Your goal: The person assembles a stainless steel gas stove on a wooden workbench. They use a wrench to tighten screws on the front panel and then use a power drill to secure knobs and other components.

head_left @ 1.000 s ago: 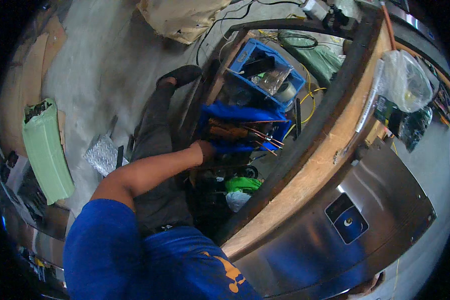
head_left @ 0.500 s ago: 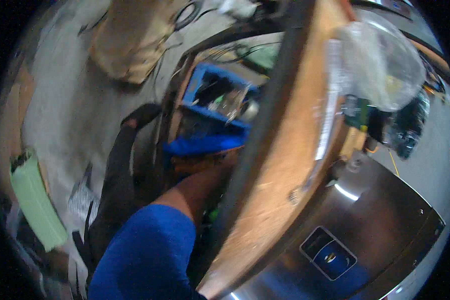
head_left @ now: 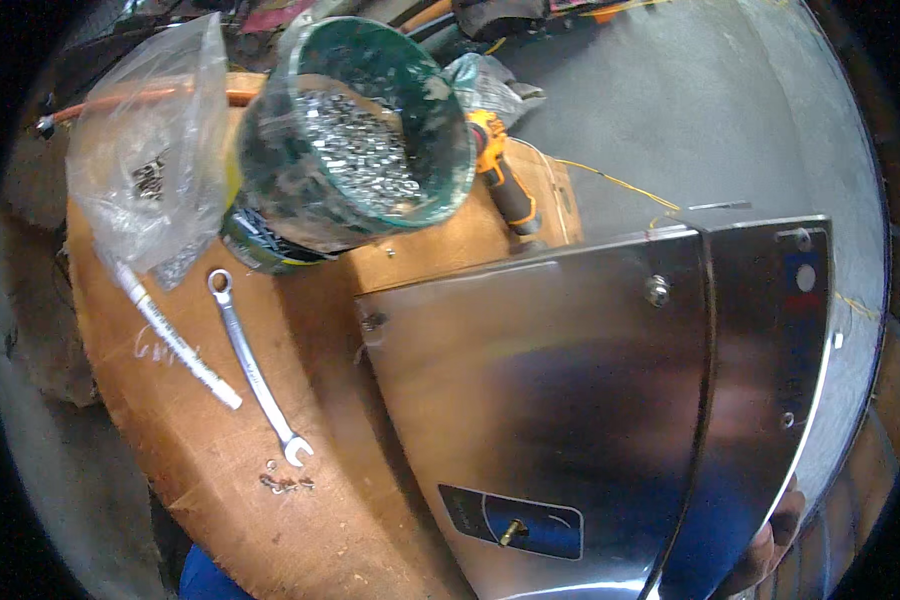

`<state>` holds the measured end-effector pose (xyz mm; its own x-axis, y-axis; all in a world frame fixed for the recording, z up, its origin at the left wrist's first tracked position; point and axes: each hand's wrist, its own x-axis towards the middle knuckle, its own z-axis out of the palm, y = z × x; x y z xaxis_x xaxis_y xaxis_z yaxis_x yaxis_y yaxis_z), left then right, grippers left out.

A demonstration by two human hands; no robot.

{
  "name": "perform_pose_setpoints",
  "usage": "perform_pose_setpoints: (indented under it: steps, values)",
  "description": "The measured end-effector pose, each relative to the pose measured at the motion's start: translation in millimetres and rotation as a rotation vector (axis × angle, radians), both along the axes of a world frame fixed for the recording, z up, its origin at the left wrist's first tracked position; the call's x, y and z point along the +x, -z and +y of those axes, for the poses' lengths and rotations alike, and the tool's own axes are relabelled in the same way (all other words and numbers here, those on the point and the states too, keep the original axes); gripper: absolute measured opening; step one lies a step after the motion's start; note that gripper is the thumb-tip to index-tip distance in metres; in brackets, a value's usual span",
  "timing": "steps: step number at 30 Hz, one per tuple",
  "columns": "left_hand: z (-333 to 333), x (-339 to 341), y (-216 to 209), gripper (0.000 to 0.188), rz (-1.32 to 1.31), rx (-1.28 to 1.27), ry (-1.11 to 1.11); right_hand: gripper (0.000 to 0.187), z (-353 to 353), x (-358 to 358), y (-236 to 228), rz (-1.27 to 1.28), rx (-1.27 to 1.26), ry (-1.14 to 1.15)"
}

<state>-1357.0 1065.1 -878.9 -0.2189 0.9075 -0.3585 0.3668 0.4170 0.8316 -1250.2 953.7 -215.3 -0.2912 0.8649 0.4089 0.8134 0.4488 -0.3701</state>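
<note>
A shiny stainless-steel stove body rests on the wooden bench. A brass stem sticks out through its blue and black dial plate. My right hand is at the lower right, its fingers bent against the stove body's side edge; the rest of it is hidden. Only the blue sleeve of my left arm shows at the lower left, so its hand is out of sight. On the bench lie a combination wrench, a white marker pen and a few small metal pieces.
A green bucket of small shiny metal parts stands at the back of the wooden bench. Left of it is a clear plastic bag with hardware inside. A yellow and black power tool is beside the bucket. Grey floor lies beyond.
The view has swung up from beneath the bench, with its blue crate, to the bench top. My left forearm, earlier reaching under the bench, has mostly left the view; my right hand now shows.
</note>
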Motion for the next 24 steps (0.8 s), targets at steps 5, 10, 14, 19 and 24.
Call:
perform_pose_setpoints:
  steps: [5,10,14,19,24]
  values:
    - [5,-1,-7,0.025,0.001,-0.002,0.006,0.027,3,9,-3,-0.015,0.015,0.000]
    - [4,-3,-6,0.026,0.000,0.002,0.010,0.027,8,6,-2,-0.104,0.027,-0.045]
    - [3,-5,-8,0.026,-0.008,0.003,0.014,0.029,4,4,6,0.009,0.121,0.078]
    - [3,-10,-13,0.027,-0.014,0.001,0.020,0.035,5,4,12,-0.026,0.088,-0.007]
    - [3,-11,-18,0.028,-0.014,0.007,0.032,0.034,6,-7,18,-0.026,0.239,0.116]
